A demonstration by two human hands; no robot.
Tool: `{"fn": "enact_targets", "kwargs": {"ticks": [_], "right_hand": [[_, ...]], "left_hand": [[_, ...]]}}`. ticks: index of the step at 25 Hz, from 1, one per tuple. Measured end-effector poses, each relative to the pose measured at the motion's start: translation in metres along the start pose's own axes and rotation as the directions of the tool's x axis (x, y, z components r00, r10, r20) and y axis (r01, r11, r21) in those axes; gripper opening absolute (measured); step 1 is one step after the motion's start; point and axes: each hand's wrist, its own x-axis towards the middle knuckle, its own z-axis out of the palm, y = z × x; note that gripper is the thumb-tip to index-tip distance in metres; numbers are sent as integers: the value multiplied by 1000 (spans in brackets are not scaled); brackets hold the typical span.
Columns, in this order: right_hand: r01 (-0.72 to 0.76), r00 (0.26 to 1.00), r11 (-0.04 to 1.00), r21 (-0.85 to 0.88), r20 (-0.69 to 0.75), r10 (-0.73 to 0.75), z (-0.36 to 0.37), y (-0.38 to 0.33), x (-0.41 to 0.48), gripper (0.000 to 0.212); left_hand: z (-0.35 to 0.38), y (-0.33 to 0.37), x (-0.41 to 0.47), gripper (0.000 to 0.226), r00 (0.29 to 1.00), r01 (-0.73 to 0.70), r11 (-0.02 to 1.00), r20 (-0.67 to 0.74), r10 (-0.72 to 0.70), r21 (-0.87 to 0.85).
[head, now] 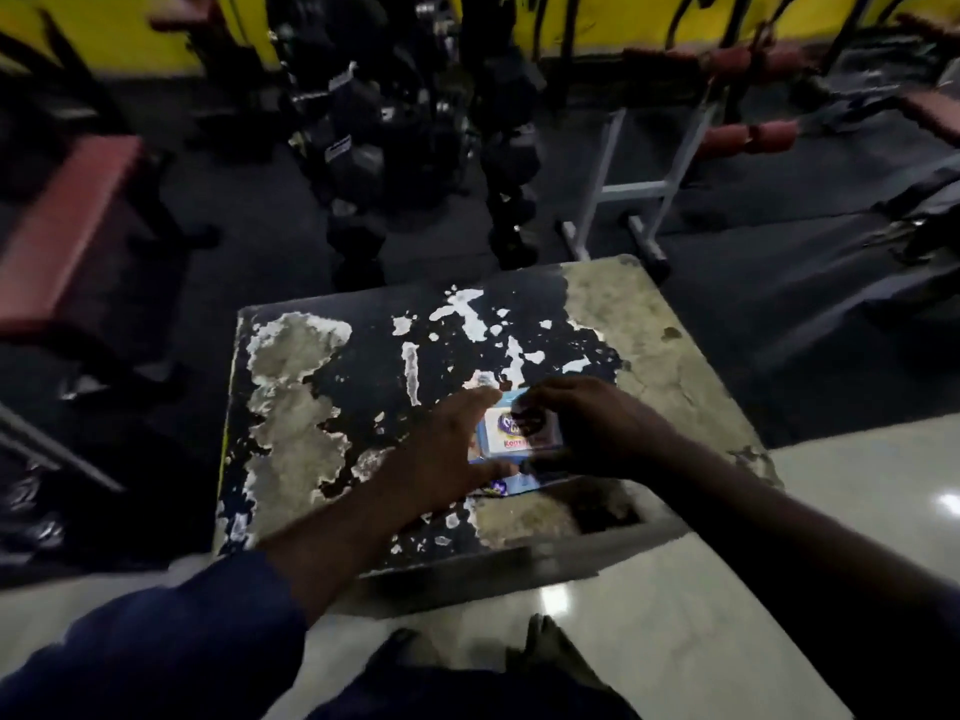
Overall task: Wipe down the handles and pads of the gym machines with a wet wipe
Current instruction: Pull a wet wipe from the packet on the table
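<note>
One small light-blue plastic wet-wipe pack (521, 443) with a white printed label sat on the near part of a single chipped, black-painted box (363, 366), with two hands on it. The left hand (441, 449) held its left side between spread forefinger and thumb. The right hand (587, 423) gripped the right side, fingers curled over the label.

**Worn box, dim gym**

A box (291, 381) with peeling black paint lies under the left hand (441, 449) and right hand (597, 428). Beyond them, a blurred dumbbell rack (363, 122) and a yellow wall (623, 18). Glossy pale floor (675, 615) lies nearer.
</note>
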Motion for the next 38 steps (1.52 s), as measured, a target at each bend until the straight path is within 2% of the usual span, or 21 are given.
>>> {"fn": "enact_targets", "kwargs": {"ticks": [2, 5, 8, 11, 13, 16, 18, 21, 24, 25, 26, 28, 29, 30, 31, 33, 35, 38], "right_hand": [[71, 997, 997, 32, 4, -71, -5, 7, 7, 57], [195, 975, 973, -127, -81, -206, -3, 10, 11, 41], [257, 963, 936, -242, -22, -270, -5, 7, 19, 54], [323, 937, 897, -301, -29, -348, -3, 5, 23, 53], [360, 922, 886, -292, -33, -386, 2, 9, 26, 52], [424, 903, 873, -242, 41, -428, 2, 15, 31, 58], [447, 893, 864, -233, 68, -444, 1, 19, 35, 54], [294, 955, 954, -59, 68, -290, -10, 25, 46, 30], [34, 998, 974, 223, -55, -22, -17, 31, 52, 15], [-10, 989, 974, 225, -140, 43, -17, 32, 52, 24], [10, 971, 991, 133, -238, 22, -14, 35, 50, 35], [188, 917, 969, -158, -326, -231, -4, 39, 44, 40], [296, 896, 930, -218, -274, -350, -2, 37, 39, 38], [377, 891, 903, -205, -186, -414, 0, 34, 34, 39], [397, 906, 903, -164, -88, -415, 3, 30, 29, 43], [324, 946, 940, -106, 19, -324, 10, 18, 21, 48], [261, 965, 962, -83, 13, -261, 13, 12, 18, 47], [298, 954, 953, -52, -5, -299, 6, 11, 16, 43]], "left_hand": [[2, -1, 0, 98, 999, 34, 999, -24, -34, -30], [4, 3, -1, 101, 995, 90, 992, -37, -94, -88], [5, 2, -3, 105, 990, 118, 977, -54, -129, -180], [4, 2, -3, 106, 990, 128, 963, -30, -139, -236], [5, 1, -3, 105, 987, 144, 952, -29, -157, -269], [9, -1, -2, 103, 984, 152, 935, -37, -172, -320], [10, -4, 0, 104, 987, 137, 936, -38, -158, -323], [9, -4, 1, 110, 990, 134, 953, -9, -142, -273], [7, -2, 0, 137, 987, 147, 905, 1, -160, -399], [7, 0, -1, 141, 990, 127, 900, -6, -143, -417], [6, 1, -2, 140, 993, 99, 911, -19, -116, -401], [4, 1, -2, 130, 998, 50, 946, -27, -62, -320], [4, -1, -2, 124, 999, 31, 962, -23, -38, -271], [4, -4, -1, 119, 1000, 13, 972, -21, -19, -233], [5, -8, 0, 115, 1000, -3, 979, -21, -2, -205], [7, -14, 2, 115, 999, -33, 986, -25, 29, -164], [8, -17, 3, 118, 998, -48, 988, -43, 42, -148], [9, -19, 3, 116, 996, -66, 985, -62, 57, -158]]}}
